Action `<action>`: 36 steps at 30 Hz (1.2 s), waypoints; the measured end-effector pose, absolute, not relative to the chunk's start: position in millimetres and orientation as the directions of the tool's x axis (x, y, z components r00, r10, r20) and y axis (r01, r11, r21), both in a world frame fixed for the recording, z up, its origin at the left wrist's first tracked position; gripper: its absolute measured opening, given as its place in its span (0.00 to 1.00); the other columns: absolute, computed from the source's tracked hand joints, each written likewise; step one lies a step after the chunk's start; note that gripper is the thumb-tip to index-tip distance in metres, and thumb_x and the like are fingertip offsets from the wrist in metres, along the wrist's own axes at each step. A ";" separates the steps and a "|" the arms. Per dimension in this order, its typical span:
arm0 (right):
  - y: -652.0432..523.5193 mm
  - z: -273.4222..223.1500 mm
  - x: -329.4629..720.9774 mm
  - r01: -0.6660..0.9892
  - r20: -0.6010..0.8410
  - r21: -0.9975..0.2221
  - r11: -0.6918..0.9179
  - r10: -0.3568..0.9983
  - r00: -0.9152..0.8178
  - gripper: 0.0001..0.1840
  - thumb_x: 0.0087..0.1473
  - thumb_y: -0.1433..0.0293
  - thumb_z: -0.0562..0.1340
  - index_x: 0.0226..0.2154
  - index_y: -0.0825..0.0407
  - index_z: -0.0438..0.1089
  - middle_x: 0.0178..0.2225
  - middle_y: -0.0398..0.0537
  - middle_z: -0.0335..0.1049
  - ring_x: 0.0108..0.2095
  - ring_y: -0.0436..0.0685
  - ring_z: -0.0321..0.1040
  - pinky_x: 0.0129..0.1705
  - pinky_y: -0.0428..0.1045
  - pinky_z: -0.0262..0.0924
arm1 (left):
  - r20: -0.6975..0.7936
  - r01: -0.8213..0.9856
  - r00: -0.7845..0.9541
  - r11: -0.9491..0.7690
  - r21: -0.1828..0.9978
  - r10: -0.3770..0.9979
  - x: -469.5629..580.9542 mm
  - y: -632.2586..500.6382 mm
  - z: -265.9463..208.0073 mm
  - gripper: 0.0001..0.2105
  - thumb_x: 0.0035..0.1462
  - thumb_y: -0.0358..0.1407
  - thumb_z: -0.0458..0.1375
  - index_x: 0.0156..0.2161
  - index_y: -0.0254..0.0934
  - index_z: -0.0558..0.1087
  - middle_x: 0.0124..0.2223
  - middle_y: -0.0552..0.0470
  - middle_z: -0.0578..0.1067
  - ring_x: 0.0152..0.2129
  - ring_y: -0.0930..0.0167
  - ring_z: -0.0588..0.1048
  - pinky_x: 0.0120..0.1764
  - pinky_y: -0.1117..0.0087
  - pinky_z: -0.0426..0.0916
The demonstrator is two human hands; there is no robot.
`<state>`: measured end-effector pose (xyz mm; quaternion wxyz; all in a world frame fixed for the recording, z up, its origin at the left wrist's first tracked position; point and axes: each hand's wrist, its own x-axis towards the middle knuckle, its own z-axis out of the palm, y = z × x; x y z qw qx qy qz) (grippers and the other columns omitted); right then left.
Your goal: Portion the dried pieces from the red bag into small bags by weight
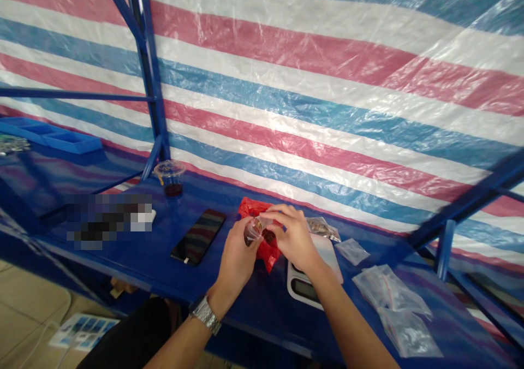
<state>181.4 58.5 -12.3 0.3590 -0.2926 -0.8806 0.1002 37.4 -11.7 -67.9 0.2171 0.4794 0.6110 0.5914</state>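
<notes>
The left hand [239,251] and right hand [292,235] grasp a small clear bag [257,227] between their fingertips, over a red bag [269,256] on the blue desk [139,268]. Something dark brown shows at the red bag, too small to tell. A scale [332,257] sits just to the right, partly hidden by the right hand and forearm. Farther right lie flat clear bags [393,292]; a phone [198,237] lies to the left, near a lidded cup [170,178]

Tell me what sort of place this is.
It looks like a makeshift indoor workstation, perhaps in a small workshop: a scale and clear plastic bags lie on a blue workbench, with striped plastic sheeting behind it.
</notes>
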 end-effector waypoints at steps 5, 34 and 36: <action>57.2 -15.6 176.9 0.395 0.542 -0.438 0.808 0.587 -0.601 0.19 0.59 0.80 0.62 0.46 0.43 0.78 0.49 0.46 0.76 0.49 0.60 0.70 0.53 0.58 0.54 | 0.311 0.335 -0.422 -0.172 0.926 0.852 27.0 -18.8 -76.1 0.18 0.57 0.30 0.63 0.53 0.39 0.74 0.51 0.46 0.79 0.47 0.63 0.79 0.52 0.60 0.71; 24.7 -7.6 178.6 0.287 0.591 -0.467 0.836 0.537 -0.602 0.07 0.65 0.70 0.60 0.39 0.47 0.75 0.41 0.48 0.73 0.42 0.57 0.72 0.48 0.52 0.66 | 0.699 0.766 -0.299 -0.274 0.582 0.650 32.4 -20.0 -62.6 0.21 0.62 0.29 0.59 0.59 0.41 0.69 0.54 0.44 0.76 0.53 0.59 0.73 0.56 0.54 0.68; 24.7 -5.8 189.1 0.303 0.642 -0.474 0.827 0.560 -0.523 0.08 0.66 0.70 0.59 0.38 0.47 0.75 0.40 0.48 0.74 0.41 0.57 0.72 0.47 0.52 0.66 | 0.666 0.726 -0.282 -0.301 0.619 0.691 42.8 -18.6 -61.9 0.24 0.63 0.33 0.61 0.63 0.42 0.66 0.56 0.43 0.76 0.54 0.58 0.74 0.57 0.54 0.68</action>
